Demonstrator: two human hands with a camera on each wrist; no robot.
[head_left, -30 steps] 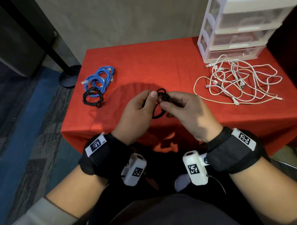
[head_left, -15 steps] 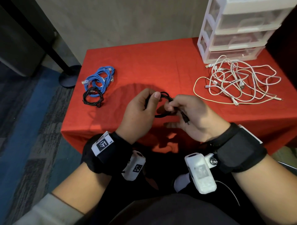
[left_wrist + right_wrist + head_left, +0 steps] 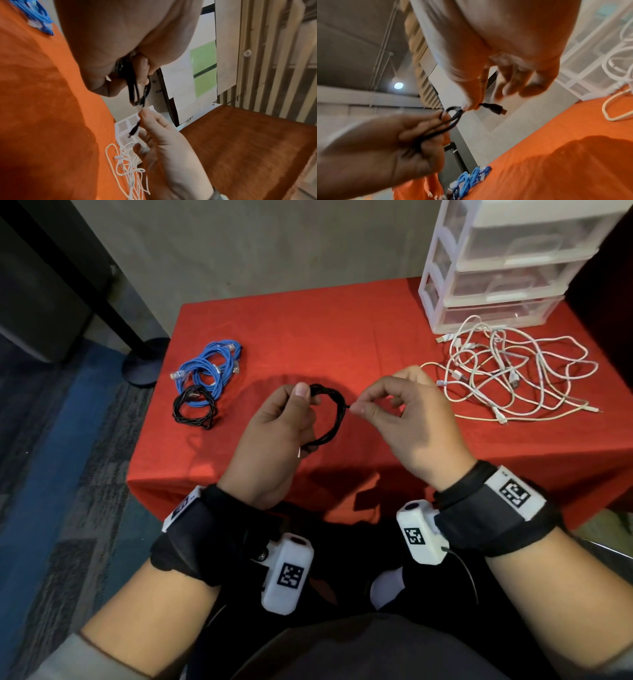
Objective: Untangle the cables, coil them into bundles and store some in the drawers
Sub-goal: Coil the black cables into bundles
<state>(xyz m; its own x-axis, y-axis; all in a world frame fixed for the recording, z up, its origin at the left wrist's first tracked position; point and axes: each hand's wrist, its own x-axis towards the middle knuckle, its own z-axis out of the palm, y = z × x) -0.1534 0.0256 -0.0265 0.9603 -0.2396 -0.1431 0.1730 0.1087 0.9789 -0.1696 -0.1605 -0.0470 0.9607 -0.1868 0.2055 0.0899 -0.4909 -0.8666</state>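
Since half a second ago my hands have drawn apart: the right hand (image 3: 407, 419) has moved out to the right, and the black cable coil (image 3: 330, 419) now shows as an open ring between the two hands.

My left hand (image 3: 274, 440) holds that coil above the near part of the table (image 3: 342, 337), fingers (image 3: 426, 129) curled round the gathered loops and the thumb laid over the top. My right thumb and forefinger pinch the free end of the same cable just beside the coil; in the wrist views the short tail with its plug (image 3: 496, 110) sticks out past the pinch. The other right fingers are loosely bent and hold nothing.

On the left side of the table I see a coiled blue cable bundle (image 3: 209, 371) with a small black coiled bundle (image 3: 193, 409) touching its near edge. On the right lies a loose tangle of white cables (image 3: 513, 374), just in front of the clear plastic drawer unit (image 3: 496, 285) at the far right corner. Its drawers look closed.
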